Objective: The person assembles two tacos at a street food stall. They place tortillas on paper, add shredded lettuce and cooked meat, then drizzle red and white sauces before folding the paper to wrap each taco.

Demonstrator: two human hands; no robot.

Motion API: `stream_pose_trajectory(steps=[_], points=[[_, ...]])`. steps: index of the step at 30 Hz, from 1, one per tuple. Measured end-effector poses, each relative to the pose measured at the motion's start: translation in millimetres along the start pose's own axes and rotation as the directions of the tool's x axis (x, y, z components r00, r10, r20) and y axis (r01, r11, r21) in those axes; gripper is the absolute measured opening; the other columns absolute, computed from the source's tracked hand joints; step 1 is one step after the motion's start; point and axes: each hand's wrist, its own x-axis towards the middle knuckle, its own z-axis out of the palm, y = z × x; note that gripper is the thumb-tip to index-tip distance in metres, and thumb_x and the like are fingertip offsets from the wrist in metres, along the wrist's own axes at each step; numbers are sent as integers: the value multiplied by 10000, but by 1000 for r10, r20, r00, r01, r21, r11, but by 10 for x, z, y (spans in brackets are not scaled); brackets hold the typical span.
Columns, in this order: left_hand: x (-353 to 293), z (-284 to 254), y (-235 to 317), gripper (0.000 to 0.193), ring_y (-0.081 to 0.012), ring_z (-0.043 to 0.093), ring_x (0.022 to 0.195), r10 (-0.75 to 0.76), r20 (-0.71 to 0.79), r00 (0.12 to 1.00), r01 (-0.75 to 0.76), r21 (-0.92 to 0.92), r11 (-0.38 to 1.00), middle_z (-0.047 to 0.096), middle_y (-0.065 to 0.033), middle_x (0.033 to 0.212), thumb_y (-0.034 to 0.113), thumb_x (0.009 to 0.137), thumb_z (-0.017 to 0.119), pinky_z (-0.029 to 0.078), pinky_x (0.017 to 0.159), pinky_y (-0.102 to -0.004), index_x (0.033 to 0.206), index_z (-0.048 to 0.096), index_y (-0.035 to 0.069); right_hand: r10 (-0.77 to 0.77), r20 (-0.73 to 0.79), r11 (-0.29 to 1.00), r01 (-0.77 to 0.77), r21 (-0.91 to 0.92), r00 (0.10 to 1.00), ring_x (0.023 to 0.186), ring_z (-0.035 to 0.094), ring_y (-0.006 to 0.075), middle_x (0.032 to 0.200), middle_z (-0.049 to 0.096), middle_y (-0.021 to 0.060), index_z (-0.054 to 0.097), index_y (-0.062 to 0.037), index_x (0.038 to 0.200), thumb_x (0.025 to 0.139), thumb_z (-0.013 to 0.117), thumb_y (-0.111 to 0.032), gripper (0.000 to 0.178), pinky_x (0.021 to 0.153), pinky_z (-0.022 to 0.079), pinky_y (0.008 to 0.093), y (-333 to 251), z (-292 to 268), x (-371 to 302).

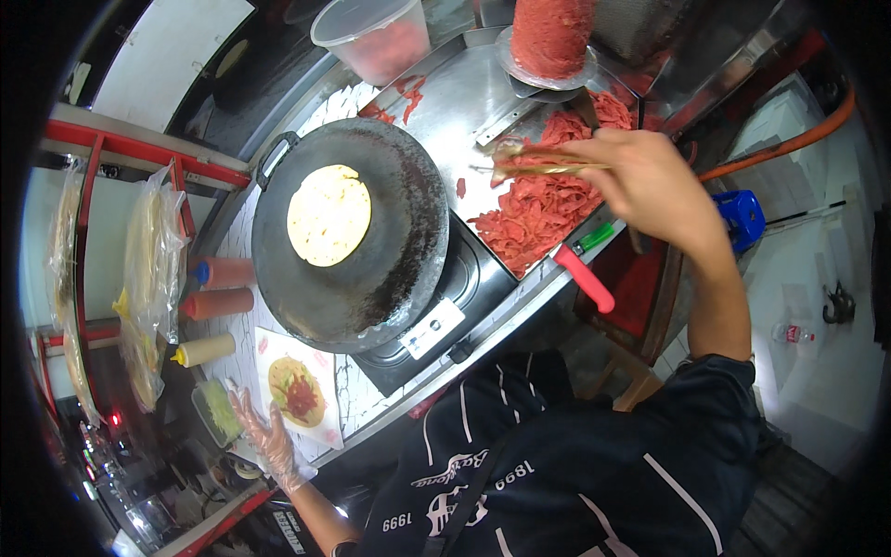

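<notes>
My right hand (pixel 650 181), bare, is closed round a pair of gold-coloured tongs (pixel 557 164). The tongs' tips are over the pile of shaved reddish meat (pixel 538 209) in the metal tray; whether they grip any meat I cannot tell. At the lower left, my left hand (pixel 271 438) wears a clear plastic glove, its fingers apart with nothing in them. Beside it lies a flatbread (pixel 311 415) topped with shredded greens and reddish meat, on white paper (pixel 272 345). A plastic tub of shredded greens (pixel 219 410) stands just left of the gloved fingers. Another flatbread (pixel 328 215) rests on the round black griddle (pixel 399 213).
A red-handled knife (pixel 587 280) and a green handle (pixel 594 238) lie at the tray's near edge. A meat cone (pixel 552 42) stands at the back, near a clear bucket (pixel 379 46). Sauce bottles (pixel 218 304) line the left, beside bagged flatbreads (pixel 153 260).
</notes>
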Motion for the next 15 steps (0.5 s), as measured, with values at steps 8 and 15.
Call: stream_pose_trajectory(steps=[8, 15], points=[[14, 62, 9, 617, -368, 263, 1632, 62, 23, 998, -63, 37, 997, 271, -170, 1772, 82, 1012, 666, 244, 1318, -533, 1595, 470, 48, 111, -7, 988, -111, -105, 994, 938, 719, 399, 1011, 717, 156, 744, -104, 1249, 991, 683, -204, 283, 822, 589, 528, 51, 881, 835], [-195, -34, -64, 587, -376, 276, 1627, -98, -13, 995, 98, -2, 995, 274, -175, 1770, 89, 1019, 676, 262, 1316, -541, 1579, 501, 70, -37, 150, 932, 88, -351, 988, 980, 700, 294, 1010, 654, 65, 782, -170, 1243, 903, 722, -106, 352, 765, 598, 438, -131, 130, 312]])
